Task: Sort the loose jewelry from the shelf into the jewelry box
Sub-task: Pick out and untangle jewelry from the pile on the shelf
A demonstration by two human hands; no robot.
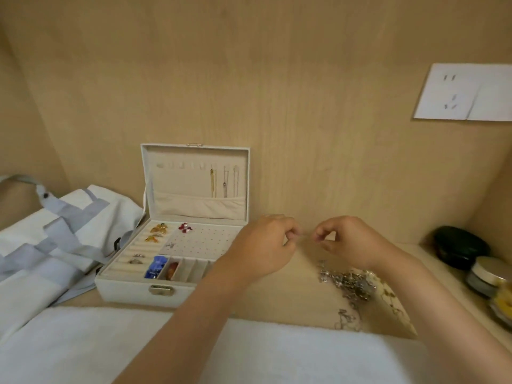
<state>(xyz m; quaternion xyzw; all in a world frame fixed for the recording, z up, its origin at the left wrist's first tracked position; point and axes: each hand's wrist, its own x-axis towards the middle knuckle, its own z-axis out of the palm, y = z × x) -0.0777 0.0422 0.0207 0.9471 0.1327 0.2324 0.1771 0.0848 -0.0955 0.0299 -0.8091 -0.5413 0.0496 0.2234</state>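
A white jewelry box (133, 291) stands open on the wooden shelf, lid upright. Its tray holds amber, red and blue pieces, and thin chains hang inside the lid (224, 181). A heap of loose silver jewelry (346, 281) lies on the shelf to the right of the box. My left hand (263, 245) and my right hand (349, 242) are raised between box and heap, fingertips nearly meeting. Both pinch a very fine item, too small to identify, stretched between them.
A white and grey fabric bag (55, 239) lies left of the box. A dark round case (460, 245) and small jars (487, 275) sit at the far right. White cloth (83, 350) covers the foreground. A wall socket plate (465, 92) is on the back panel.
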